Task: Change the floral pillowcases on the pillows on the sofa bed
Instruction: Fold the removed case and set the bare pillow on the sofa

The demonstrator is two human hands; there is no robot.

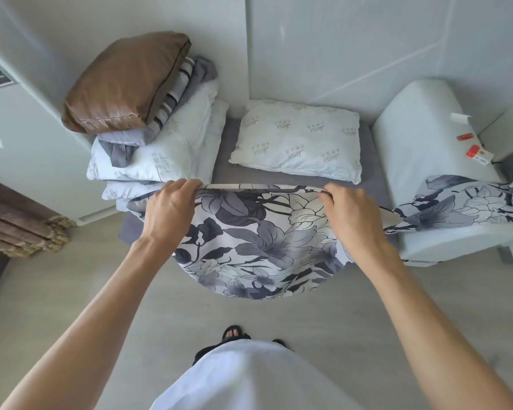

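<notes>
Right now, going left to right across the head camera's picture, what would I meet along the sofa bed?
Brown pillow on the bedding pile → bare white pillow → white armrest → second floral pillowcase draped over it → red items.

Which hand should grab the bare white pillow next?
Probably the right hand. The bare pillow lies on the sofa bed just beyond it, while the left hand sits nearer the stacked bedding. Both hands currently grip the floral pillowcase.

The floral pillowcase (261, 241) is covering the sofa bed's (222, 170) front edge. A second floral cloth (468, 202) is running off the right edge. The pillow's (299, 137) lettering is blurring.
</notes>
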